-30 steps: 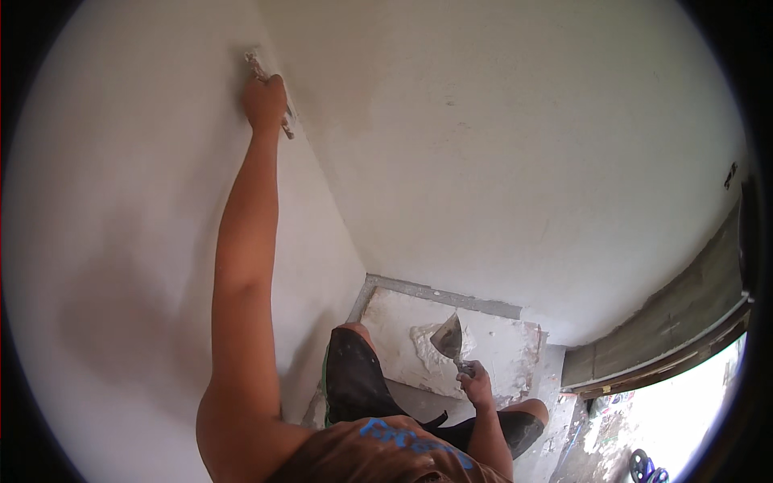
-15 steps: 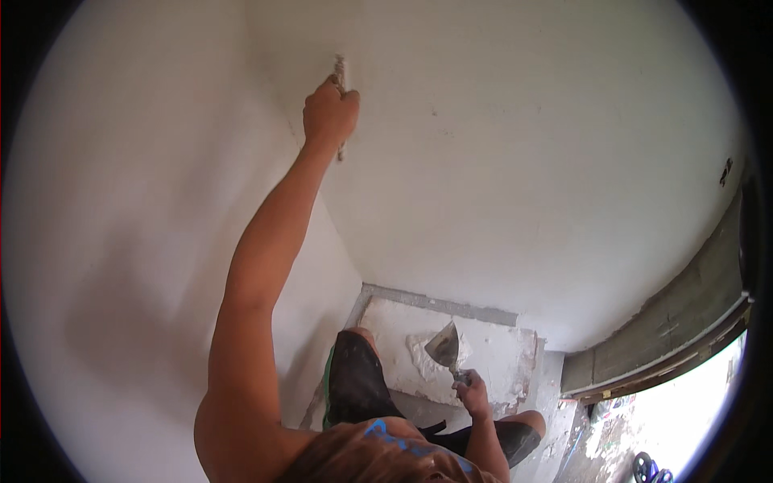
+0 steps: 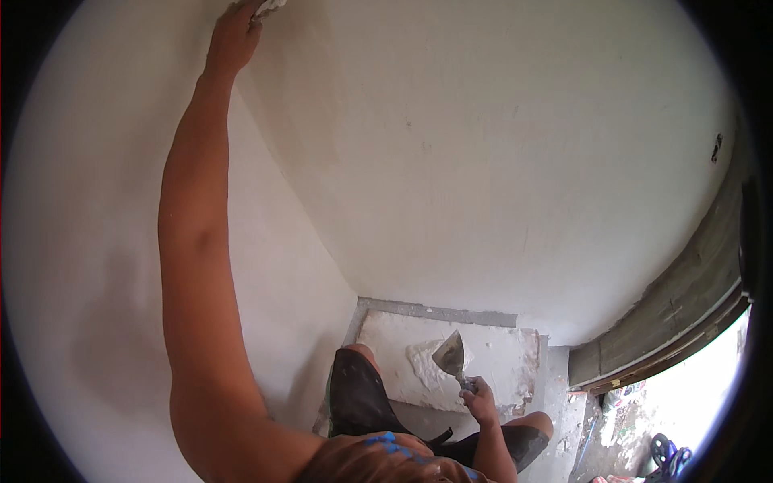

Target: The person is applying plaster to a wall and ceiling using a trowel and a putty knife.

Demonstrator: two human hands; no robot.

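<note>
Below the pale wall (image 3: 483,201) lay a whitish board (image 3: 503,354). The left hand (image 3: 233,40) was closed around a trowel (image 3: 270,7), partly out of view. The right hand (image 3: 481,400) gripped a putty knife (image 3: 451,354), whose blade, ahead of this hand, overlapped white paste (image 3: 422,366).

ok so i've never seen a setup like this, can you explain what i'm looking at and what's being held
There is no machine here, just a person working bare-handed. The view comes from a wide fisheye camera worn on the head, looking down, so straight edges bend and the rim goes dark.

The left hand reaches up near where two pale walls meet, gripping a tool that the top edge of the picture cuts off. The right hand holds a scraper with a flared blade. Beyond it lies a pale board with a patch of white paste-like material. The blade overlaps the patch in view; whether they touch is unclear.
</note>
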